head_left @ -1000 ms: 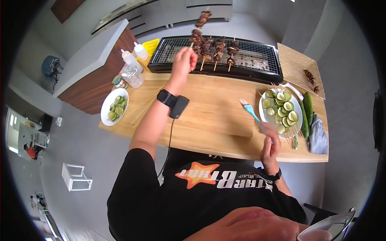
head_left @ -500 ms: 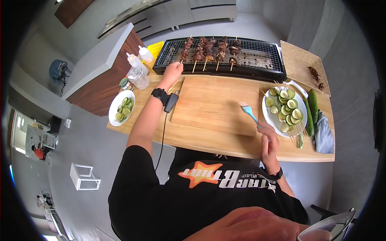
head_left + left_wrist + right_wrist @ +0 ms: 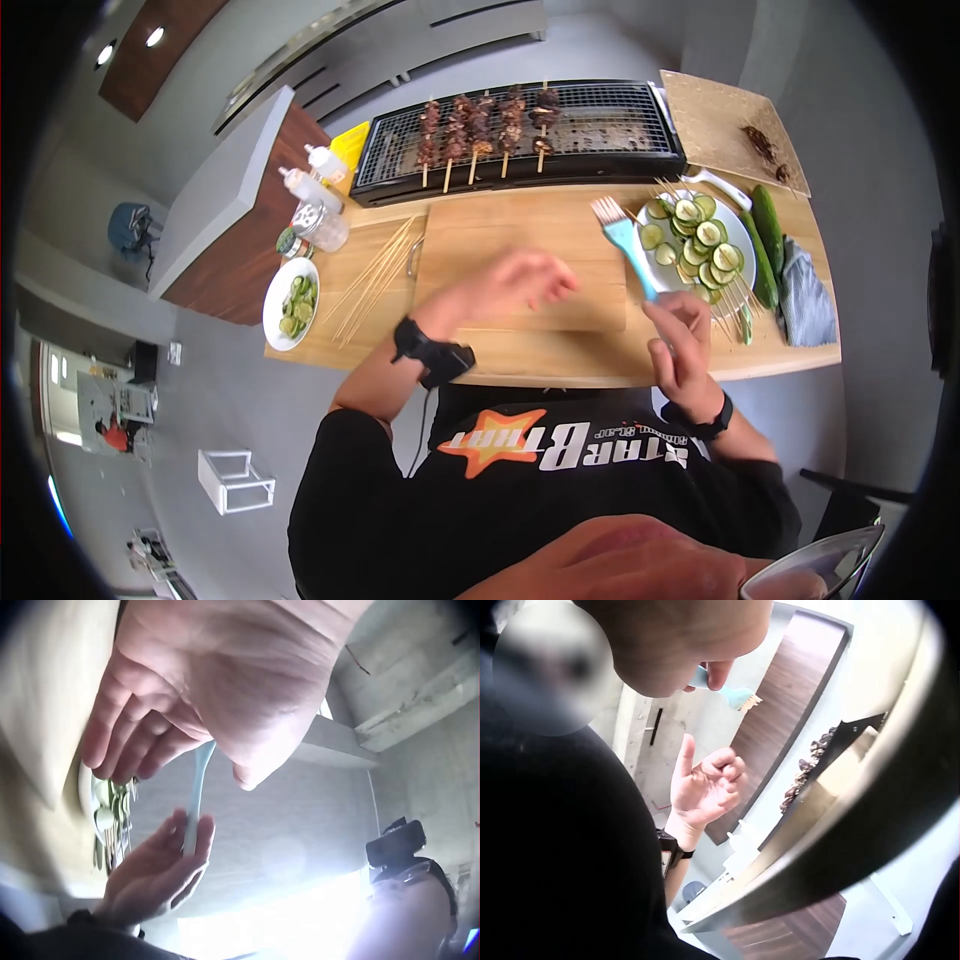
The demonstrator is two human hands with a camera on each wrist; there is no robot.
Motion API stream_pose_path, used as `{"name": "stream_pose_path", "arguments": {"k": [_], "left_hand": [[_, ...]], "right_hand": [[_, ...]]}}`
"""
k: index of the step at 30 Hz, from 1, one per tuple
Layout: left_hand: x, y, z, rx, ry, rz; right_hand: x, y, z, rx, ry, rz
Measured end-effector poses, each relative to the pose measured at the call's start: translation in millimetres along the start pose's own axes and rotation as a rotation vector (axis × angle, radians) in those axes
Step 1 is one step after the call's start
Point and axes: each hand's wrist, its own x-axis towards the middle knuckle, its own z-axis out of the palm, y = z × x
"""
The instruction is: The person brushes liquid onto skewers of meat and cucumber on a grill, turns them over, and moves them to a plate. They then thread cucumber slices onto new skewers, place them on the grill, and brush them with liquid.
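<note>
My left hand (image 3: 503,287) hovers over the wooden cutting board (image 3: 500,225), holding nothing, its fingers loosely bent. In the left wrist view its palm and relaxed fingers fill the top. My right hand (image 3: 685,345) grips the light blue handle of a basting brush (image 3: 628,250), bristles pointing up toward the grill. The right wrist view also shows the brush head (image 3: 742,697) sticking out past the fingers. Several meat skewers (image 3: 457,135) lie side by side across the left half of the black grill (image 3: 610,120), sticks toward me.
A plate (image 3: 665,280) of cucumber-slice skewers stands at right, beside whole cucumbers (image 3: 765,225) and a grey-blue cloth (image 3: 806,300). To the left are bare skewer sticks (image 3: 375,280), a bowl (image 3: 273,310) of cucumber slices, a jar (image 3: 322,228) and squeeze bottles (image 3: 310,188). A tan board (image 3: 715,115) adjoins the grill.
My left hand laid a meat skewer at the left end of the grill's row, let it go and drew back over the board. My right hand still holds the brush, now raised slightly.
</note>
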Motion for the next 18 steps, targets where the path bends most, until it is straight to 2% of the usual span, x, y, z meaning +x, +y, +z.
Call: {"name": "stream_pose_path", "arguments": {"k": [1, 4, 7, 8, 11, 14, 15, 17, 18], "left_hand": [[8, 3, 21, -0.022, -0.135, 0.036], [28, -11, 63, -0.427, -0.141, -0.015], [46, -9, 68, -0.759, -0.114, -0.049], [46, -12, 68, -0.736, -0.007, -0.115], [39, -42, 57, -0.661, 0.116, -0.046], [25, -47, 40, -0.692, 0.213, -0.037], [21, -50, 36, -0.726, 0.243, -0.043], [17, -54, 33, -0.781, 0.293, -0.039], [16, -56, 33, -0.804, 0.313, -0.03]], "right_hand": [[7, -3, -3, -0.023, -0.032, -0.009], [17, -5, 2, -0.042, -0.252, -0.019], [37, -5, 0, -0.123, -0.416, -0.152], [45, -3, -7, -0.161, -0.463, -0.21], [60, 19, -41, -0.116, -0.541, -0.136], [85, 76, -91, -0.398, -0.296, 0.292], [92, 102, -105, -0.425, -0.155, 0.515], [90, 176, -147, -0.807, -0.052, 0.396], [87, 213, -170, -0.989, -0.113, 0.476]]}}
